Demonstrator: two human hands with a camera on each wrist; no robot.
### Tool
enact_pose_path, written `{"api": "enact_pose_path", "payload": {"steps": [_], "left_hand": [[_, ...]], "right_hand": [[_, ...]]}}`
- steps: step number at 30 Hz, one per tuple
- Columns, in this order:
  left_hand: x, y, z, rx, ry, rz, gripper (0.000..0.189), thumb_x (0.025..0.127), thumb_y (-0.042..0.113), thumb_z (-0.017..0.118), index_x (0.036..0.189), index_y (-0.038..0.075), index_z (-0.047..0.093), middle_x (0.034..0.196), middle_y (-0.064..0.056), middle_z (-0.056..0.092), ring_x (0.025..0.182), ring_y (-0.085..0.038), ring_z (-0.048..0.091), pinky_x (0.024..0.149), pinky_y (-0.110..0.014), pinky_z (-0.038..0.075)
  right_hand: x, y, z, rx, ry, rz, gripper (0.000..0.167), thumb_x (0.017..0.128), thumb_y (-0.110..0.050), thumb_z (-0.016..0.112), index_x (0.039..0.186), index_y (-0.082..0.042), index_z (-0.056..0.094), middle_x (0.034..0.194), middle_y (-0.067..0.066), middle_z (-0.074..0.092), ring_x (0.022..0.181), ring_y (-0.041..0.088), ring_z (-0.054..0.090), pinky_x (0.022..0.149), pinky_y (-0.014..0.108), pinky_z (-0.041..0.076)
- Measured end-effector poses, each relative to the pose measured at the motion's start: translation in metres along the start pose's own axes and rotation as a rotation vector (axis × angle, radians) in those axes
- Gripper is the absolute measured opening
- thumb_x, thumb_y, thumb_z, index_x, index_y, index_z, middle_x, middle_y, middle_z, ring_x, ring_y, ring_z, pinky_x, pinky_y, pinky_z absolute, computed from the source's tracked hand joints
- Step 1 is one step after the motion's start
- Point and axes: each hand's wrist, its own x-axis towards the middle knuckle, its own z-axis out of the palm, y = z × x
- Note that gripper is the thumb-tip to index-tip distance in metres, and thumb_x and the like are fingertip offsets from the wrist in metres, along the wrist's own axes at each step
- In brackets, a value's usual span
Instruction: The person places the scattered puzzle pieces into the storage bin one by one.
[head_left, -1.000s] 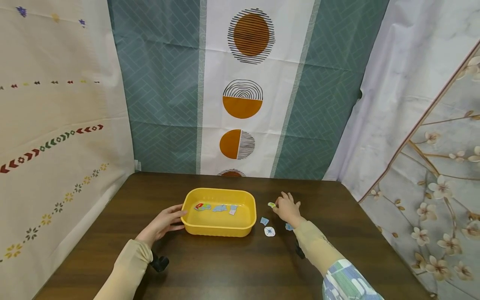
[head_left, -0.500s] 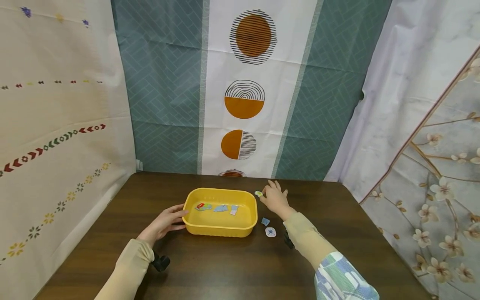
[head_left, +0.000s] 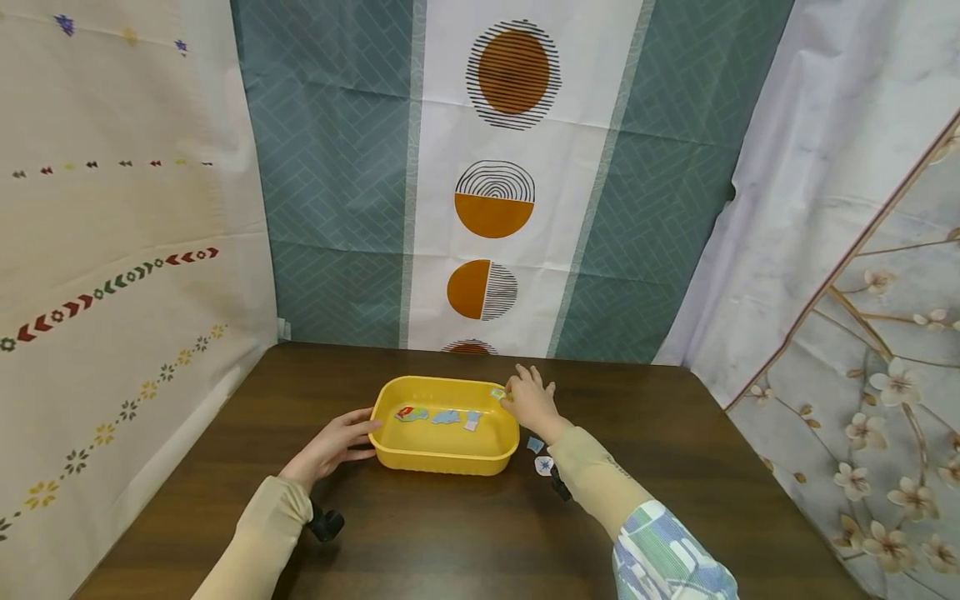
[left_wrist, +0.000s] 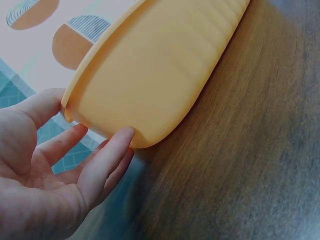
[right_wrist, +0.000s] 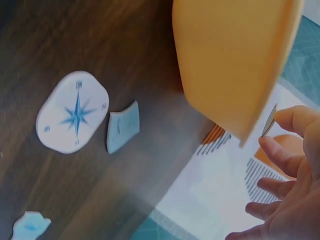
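Note:
A yellow plastic tray (head_left: 444, 463) stands on the table, with several flat map-like pieces inside: a red-and-green one (head_left: 412, 414), a blue one (head_left: 446, 417) and a blue-and-pink one (head_left: 472, 421). My left hand (head_left: 333, 446) holds the tray's left end, thumb at the rim and fingers against the outer wall (left_wrist: 125, 90). Above the tray's right back corner, my right hand (head_left: 532, 404) pinches a small thin green-and-white piece (head_left: 497, 393) between thumb and index finger; the other fingers stretch away. In the right wrist view that piece (right_wrist: 269, 121) shows edge-on beside the rim.
On the table right of the tray lie a white compass-rose piece (right_wrist: 72, 112), a small blue piece (right_wrist: 123, 127) beside it and a pale blue piece (right_wrist: 31, 227). Patterned cloths (head_left: 337, 208) hang behind the dark wooden table (head_left: 450, 542) and on both sides.
My right hand has moved left with the pinched piece, from the table right of the tray to over its right back corner. My left hand has stayed at the tray's left end.

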Motion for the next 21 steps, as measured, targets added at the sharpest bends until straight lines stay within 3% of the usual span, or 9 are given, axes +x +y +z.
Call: {"api": "enact_pose_path", "payload": {"steps": [8,14,21], "left_hand": [[0.0,-0.002,0.0,-0.002,0.001,-0.001,0.067,0.102,0.026,0.053,0.152,-0.006,0.022,0.145,-0.034,0.038,0.116,-0.034,0.061,0.091,-0.043,0.057],[0.003,-0.004,-0.001,-0.006,0.015,-0.01,0.068,0.101,0.027,0.055,0.152,-0.004,0.023,0.146,-0.032,0.039,0.112,-0.027,0.064,0.09,-0.04,0.058],[0.003,-0.003,-0.002,-0.01,0.008,-0.004,0.065,0.102,0.025,0.053,0.152,-0.005,0.023,0.146,-0.033,0.039,0.114,-0.03,0.063,0.091,-0.041,0.058]], "right_hand": [[-0.002,-0.004,0.018,-0.016,-0.043,-0.004,0.021,0.092,-0.027,0.069,0.102,-0.009,0.069,0.155,0.019,0.034,0.145,0.046,0.022,0.106,0.078,0.022],[-0.003,-0.007,0.026,-0.041,-0.061,-0.005,0.018,0.09,-0.027,0.072,0.096,-0.009,0.071,0.155,0.019,0.034,0.145,0.046,0.022,0.106,0.078,0.023],[-0.003,-0.009,0.031,-0.071,-0.074,0.004,0.017,0.088,-0.028,0.074,0.085,-0.011,0.072,0.157,0.018,0.032,0.147,0.044,0.018,0.108,0.077,0.023]]}}
